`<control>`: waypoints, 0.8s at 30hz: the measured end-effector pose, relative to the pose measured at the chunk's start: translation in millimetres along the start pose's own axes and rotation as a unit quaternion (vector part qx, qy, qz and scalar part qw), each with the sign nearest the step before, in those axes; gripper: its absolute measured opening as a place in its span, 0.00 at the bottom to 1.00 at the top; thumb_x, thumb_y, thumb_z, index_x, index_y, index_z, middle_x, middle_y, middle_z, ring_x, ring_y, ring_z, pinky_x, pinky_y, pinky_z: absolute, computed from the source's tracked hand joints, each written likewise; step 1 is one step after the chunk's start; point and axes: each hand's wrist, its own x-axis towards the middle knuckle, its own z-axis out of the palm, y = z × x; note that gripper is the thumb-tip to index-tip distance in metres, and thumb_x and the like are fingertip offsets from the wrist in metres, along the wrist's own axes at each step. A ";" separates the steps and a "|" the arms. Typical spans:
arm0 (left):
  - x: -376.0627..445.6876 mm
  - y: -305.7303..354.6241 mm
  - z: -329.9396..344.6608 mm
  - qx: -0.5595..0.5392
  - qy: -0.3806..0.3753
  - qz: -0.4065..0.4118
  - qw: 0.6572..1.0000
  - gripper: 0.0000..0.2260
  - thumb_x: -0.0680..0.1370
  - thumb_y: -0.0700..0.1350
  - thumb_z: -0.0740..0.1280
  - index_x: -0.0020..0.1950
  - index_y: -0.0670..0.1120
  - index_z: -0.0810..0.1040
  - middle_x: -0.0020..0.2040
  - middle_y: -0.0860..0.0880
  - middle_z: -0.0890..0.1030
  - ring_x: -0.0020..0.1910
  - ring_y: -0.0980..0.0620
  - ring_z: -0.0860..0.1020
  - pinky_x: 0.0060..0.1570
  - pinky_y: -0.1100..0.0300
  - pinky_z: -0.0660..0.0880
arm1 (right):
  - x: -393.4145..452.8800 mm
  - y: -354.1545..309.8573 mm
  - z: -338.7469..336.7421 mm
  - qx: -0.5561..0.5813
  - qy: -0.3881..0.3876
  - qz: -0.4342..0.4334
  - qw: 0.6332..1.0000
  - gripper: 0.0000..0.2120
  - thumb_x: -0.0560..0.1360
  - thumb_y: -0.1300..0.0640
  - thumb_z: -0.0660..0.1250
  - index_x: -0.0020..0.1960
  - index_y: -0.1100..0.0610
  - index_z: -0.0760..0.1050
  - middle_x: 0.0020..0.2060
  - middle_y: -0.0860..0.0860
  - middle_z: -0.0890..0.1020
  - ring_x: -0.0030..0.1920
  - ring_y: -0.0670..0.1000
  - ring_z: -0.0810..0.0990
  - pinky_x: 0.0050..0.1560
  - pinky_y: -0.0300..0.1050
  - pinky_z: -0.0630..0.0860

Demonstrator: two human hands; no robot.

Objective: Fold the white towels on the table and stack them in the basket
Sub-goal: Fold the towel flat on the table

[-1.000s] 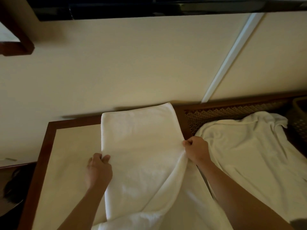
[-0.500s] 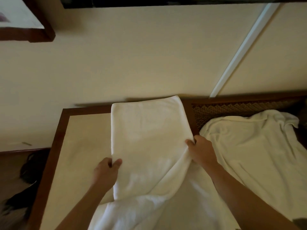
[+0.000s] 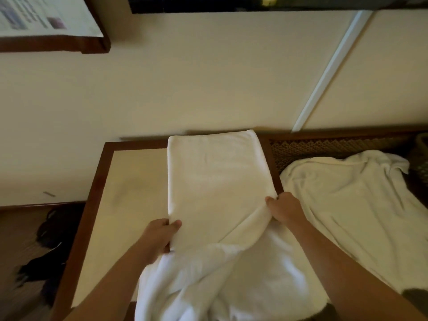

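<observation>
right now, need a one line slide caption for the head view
Both hands, left hand and right hand, grip the white towel mid-fold on the table; a second towel lies unfolded alongside.

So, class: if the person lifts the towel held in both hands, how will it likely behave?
Probably floppy: the towel sags and creases between the left hand and right hand. Likely soft and unlikely to slip, since pinching its edges holds it.
</observation>
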 end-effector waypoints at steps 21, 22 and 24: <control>-206.8 -120.0 9.5 0.275 0.083 0.329 0.900 0.12 0.83 0.50 0.61 0.42 0.48 0.72 0.41 0.49 0.77 0.39 0.50 0.76 0.38 0.52 0.74 | -257.7 24.2 37.3 0.218 -0.180 -0.060 0.957 0.26 0.81 0.38 0.60 0.47 0.62 0.78 0.41 0.58 0.83 0.33 0.53 0.78 0.33 0.45 0.73; -219.9 -120.8 20.8 0.275 0.076 0.357 0.890 0.11 0.83 0.51 0.61 0.42 0.49 0.72 0.41 0.50 0.76 0.39 0.51 0.75 0.37 0.54 0.74 | -266.5 22.8 32.8 0.238 -0.205 -0.042 0.948 0.28 0.80 0.36 0.61 0.50 0.62 0.79 0.43 0.59 0.85 0.34 0.54 0.80 0.32 0.45 0.75; -243.7 -126.0 46.7 0.274 0.054 0.402 0.872 0.09 0.83 0.52 0.60 0.43 0.51 0.71 0.42 0.53 0.75 0.40 0.55 0.74 0.38 0.58 0.71 | -281.6 27.4 20.7 0.256 -0.240 -0.017 0.936 0.28 0.78 0.34 0.65 0.51 0.62 0.79 0.44 0.59 0.85 0.39 0.55 0.83 0.35 0.45 0.80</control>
